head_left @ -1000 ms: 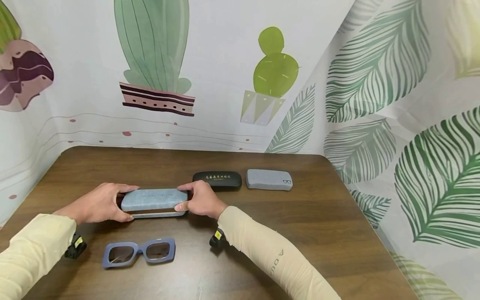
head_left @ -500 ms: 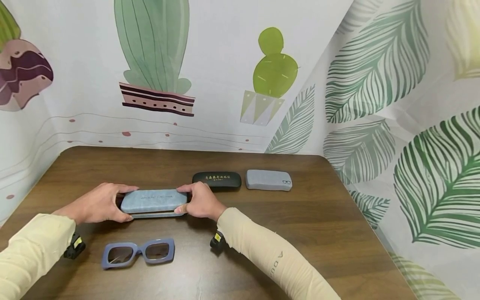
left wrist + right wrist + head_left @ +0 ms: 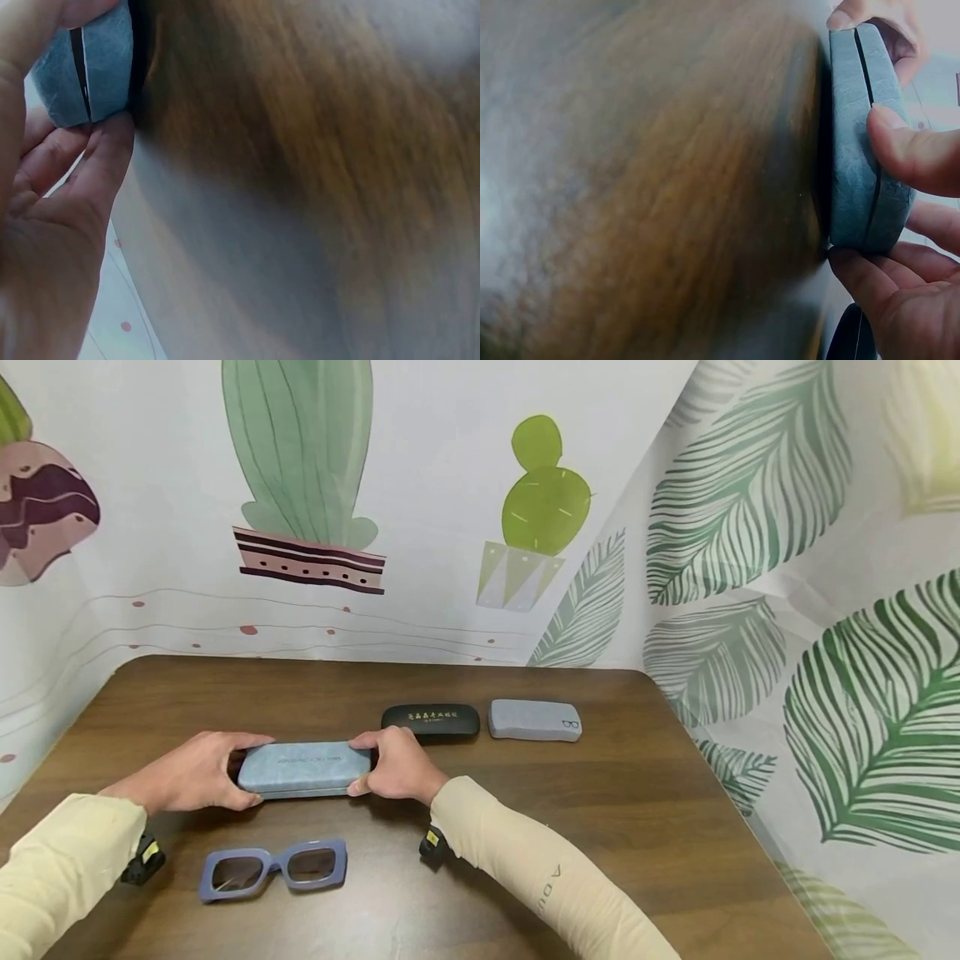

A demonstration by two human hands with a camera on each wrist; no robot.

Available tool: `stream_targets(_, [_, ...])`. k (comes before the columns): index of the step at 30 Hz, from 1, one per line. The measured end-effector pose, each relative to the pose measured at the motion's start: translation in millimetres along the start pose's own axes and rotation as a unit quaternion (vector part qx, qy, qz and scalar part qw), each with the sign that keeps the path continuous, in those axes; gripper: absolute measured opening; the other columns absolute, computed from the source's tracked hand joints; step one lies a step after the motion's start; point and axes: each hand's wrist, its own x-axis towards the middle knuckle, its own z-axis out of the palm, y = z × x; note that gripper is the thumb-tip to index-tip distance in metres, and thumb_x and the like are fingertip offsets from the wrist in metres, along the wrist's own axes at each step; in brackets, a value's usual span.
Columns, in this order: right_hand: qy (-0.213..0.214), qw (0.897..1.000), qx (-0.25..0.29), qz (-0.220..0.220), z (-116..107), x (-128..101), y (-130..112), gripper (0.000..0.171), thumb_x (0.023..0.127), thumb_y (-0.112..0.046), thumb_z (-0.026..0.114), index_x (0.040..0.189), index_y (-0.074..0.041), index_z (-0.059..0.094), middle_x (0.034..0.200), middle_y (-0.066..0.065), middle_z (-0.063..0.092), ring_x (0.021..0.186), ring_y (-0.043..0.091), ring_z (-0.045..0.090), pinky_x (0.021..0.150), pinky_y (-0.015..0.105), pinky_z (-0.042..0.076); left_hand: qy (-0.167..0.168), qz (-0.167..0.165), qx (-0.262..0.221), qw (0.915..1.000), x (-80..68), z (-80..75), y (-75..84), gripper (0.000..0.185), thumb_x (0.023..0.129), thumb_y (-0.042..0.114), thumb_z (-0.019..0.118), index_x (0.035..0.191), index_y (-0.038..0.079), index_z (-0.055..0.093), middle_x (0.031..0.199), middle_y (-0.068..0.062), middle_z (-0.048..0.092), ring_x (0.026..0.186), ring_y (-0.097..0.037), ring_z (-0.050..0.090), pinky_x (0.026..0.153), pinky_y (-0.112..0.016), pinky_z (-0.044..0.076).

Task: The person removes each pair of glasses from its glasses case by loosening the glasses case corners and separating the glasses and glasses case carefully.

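Sleeve (image 3: 551, 881): "AOU"; case lettering illegible.

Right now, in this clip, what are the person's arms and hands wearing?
Both arms wear long, pale cream-yellow fabric sleeves: the left sleeve and the right sleeve, which carries faint grey lettering along the forearm. A small black wrist-mounted device with a yellow mark sits under each wrist. The left hand and right hand are bare.

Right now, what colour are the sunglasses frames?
Blue-purple sunglasses, clearest in the head view.
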Motion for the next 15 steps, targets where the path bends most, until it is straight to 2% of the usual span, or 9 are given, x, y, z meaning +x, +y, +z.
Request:
stream_targets(5, [-0.001,1.0,0.0,0.007,2,-1,-2,0.063,0.07,-0.022,0.096,0.128,-0.011,0.075,0.127,0.002,0.076,0.124,0.012,0.068,0.101,0.013,0.047,0.004,0.009,0.0,1.0,0.4,3.5,2.3,0.086,0.063,0.035,0.095,0.134,-0.002,0.064,0.116,-0.01,0.073,0.093,-0.014,0.06,0.076,-0.024,0.049])
stream_targets(10, [0.006,1.0,-0.005,0.012,3,-2,-6,0.063,0.066,-0.019,0.096,0.126,-0.012,0.077,0.119,0.001,0.079,0.106,0.004,0.07,0.087,0.009,0.048,-0.008,0.006,-0.006,0.9999,1.1,2.8,5.2,0.087,0.064,0.03,0.094,0.137,-0.003,0.061,0.126,-0.017,0.07,0.103,-0.022,0.063,0.082,-0.028,0.051])
stream_targets(15, [-0.006,0.998,-0.056,0.01,2,-2,-11,0.068,0.066,-0.019,0.093,0.131,-0.014,0.074,0.089,-0.003,0.082,0.089,0.001,0.063,0.076,0.009,0.046,-0.017,0.004,0.0,0.9999,1.3,0.5,6.5,0.089,0.064,0.039,0.097,0.136,-0.002,0.064,0.129,-0.019,0.069,0.111,-0.029,0.065,0.088,-0.039,0.054])
